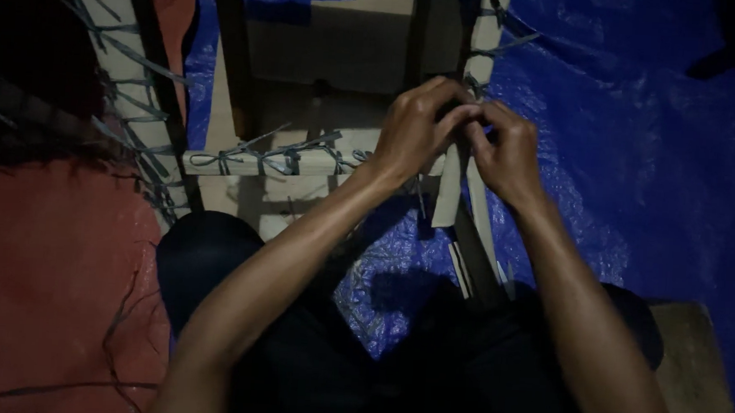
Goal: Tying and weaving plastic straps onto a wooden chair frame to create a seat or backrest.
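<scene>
A pale wooden frame (221,115) lies on the ground before me, its slats bound with thin grey strips (261,155) tied in knots. My left hand (418,129) and my right hand (504,151) meet at the frame's right upright slat (485,37), fingers pinched together on a grey strip (474,86) at that joint. A short loose piece of wood (446,198) hangs below the hands. My knees in dark trousers (205,257) fill the lower middle.
A blue tarpaulin (639,145) covers the ground to the right and under the frame. A red sheet (45,282) lies at the left with loose grey strips on it. A second bound slat (107,50) stands at the far left. Some wood (694,366) shows lower right.
</scene>
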